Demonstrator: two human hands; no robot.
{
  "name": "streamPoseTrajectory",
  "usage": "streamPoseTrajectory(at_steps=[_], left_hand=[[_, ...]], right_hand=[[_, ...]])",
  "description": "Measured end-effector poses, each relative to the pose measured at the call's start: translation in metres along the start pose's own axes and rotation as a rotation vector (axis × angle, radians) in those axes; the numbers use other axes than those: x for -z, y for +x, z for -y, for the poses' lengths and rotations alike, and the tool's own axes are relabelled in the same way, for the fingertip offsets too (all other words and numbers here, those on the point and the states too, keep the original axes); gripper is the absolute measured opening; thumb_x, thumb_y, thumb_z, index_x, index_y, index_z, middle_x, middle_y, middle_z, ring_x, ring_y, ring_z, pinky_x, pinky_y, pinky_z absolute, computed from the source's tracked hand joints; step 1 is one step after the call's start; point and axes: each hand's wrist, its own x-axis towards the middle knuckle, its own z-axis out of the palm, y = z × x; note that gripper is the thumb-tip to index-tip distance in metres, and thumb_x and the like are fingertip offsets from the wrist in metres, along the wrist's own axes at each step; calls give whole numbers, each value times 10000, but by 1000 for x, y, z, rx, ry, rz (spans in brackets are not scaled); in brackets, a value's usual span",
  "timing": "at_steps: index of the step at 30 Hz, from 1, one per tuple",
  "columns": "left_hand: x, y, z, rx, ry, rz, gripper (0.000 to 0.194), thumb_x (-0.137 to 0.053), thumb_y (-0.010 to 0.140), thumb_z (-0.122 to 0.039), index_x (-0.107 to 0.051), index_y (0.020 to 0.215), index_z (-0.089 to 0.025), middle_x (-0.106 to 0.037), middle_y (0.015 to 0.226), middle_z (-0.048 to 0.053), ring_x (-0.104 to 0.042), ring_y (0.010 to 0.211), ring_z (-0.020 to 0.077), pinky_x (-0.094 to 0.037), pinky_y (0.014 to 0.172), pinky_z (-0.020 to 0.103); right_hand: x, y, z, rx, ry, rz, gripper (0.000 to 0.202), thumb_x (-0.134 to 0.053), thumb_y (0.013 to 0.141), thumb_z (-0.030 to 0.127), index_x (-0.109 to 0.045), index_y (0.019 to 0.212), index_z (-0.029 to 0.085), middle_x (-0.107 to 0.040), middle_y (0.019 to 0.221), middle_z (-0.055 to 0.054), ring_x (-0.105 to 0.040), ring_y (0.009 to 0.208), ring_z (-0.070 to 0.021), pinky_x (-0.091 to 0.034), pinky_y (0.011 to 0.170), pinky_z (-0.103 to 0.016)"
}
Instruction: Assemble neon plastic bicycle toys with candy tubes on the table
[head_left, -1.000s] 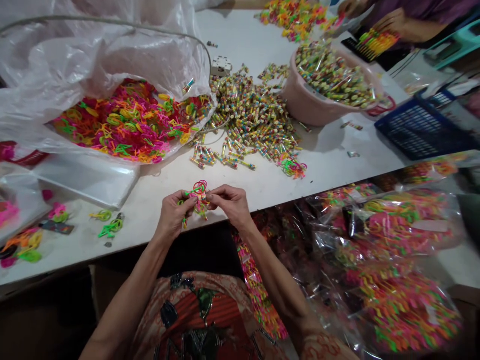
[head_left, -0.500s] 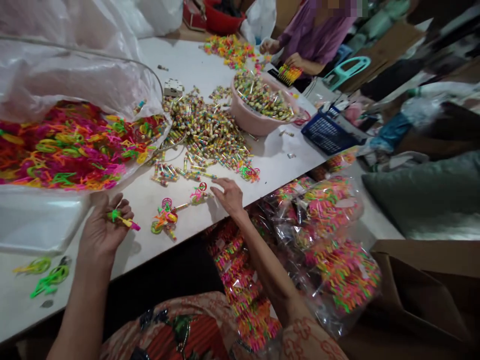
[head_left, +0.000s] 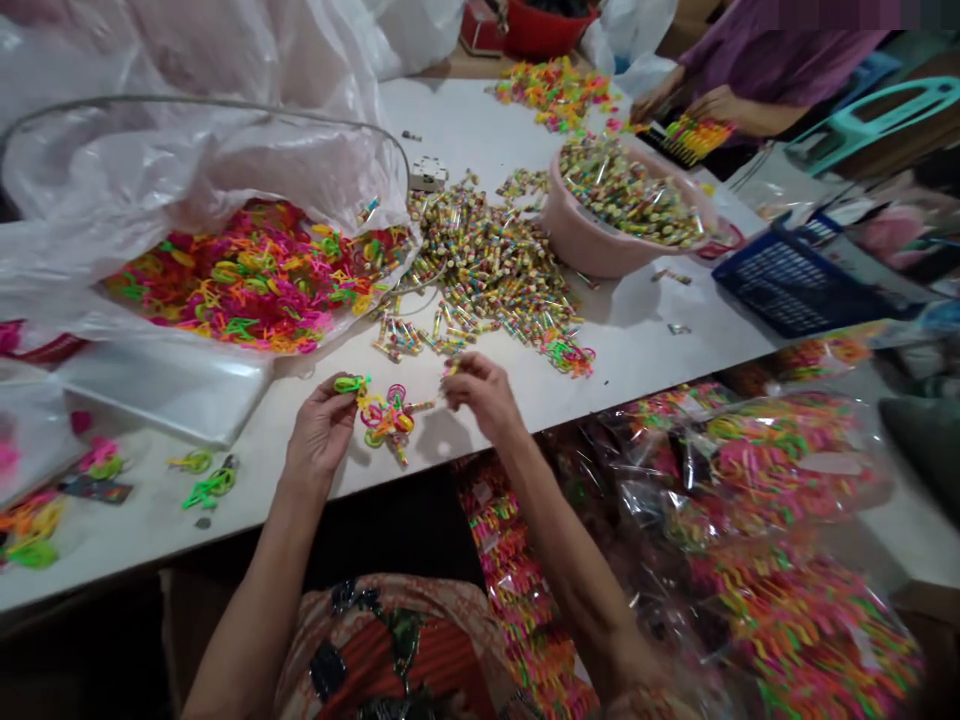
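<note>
My left hand (head_left: 321,430) pinches a neon green plastic toy piece (head_left: 349,384) above the white table (head_left: 645,320). My right hand (head_left: 480,392) holds a small striped candy tube (head_left: 450,368) at its fingertips. Between the two hands a small cluster of assembled neon toys (head_left: 386,418) lies on the table near its front edge. Just beyond my right hand spreads a heap of striped candy tubes (head_left: 487,265).
A clear bag of neon plastic pieces (head_left: 247,275) lies open at the left. A pink basin of tubes (head_left: 626,205) and a blue basket (head_left: 795,275) stand at the right. Packed bags (head_left: 750,480) pile below the table's edge. Another person's hands (head_left: 705,105) work at the far end.
The camera swung back left. My left hand moved up to the toy cluster, now pinching a green piece. My right hand picked up a candy tube from the table.
</note>
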Motion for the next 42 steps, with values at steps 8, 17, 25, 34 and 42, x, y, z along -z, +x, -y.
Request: streamPoseTrajectory(at_steps=[8, 17, 25, 34, 42], left_hand=[[10, -10, 21, -216, 45, -39, 313, -770, 476, -108, -570, 712, -159, -633, 670, -34, -593, 573, 79, -464, 520, 177], [16, -26, 18, -333, 198, -4, 365, -732, 460, -84, -673, 807, -181, -650, 733, -31, -624, 659, 95, -554, 637, 207], [19, -29, 15, -175, 237, 145, 206, -799, 490, -153, -613, 577, -155, -657, 604, -12, -619, 581, 93, -537, 575, 170], [7, -29, 14, -32, 349, 182, 452, -890, 364, -175, -689, 768, -142, -702, 648, 1, -646, 556, 117, -537, 538, 196], [8, -24, 18, 129, 239, 191, 333, -884, 415, -183, -633, 623, -109, -686, 604, 33, -635, 519, 130, -542, 494, 225]], right_hand=[[-63, -42, -14, -123, 319, 199, 269, -770, 578, 305, -589, 733, 180, -672, 621, 30, -601, 487, -92, -465, 470, -190], [-67, -63, -22, -164, 331, 253, 494, -839, 510, 497, -553, 760, 181, -598, 538, 79, -533, 420, -67, -463, 455, -200], [-64, -32, -11, 11, 218, 255, 458, -836, 520, 477, -554, 736, 187, -563, 561, 86, -507, 451, -54, -411, 441, -181], [-50, -32, -11, -19, 283, 157, 472, -854, 501, 438, -534, 735, 182, -618, 613, 65, -599, 504, -91, -491, 502, -215], [-48, -31, -17, -86, 364, 163, 382, -814, 578, 450, -597, 717, 168, -606, 536, 52, -556, 472, -71, -433, 473, -183]])
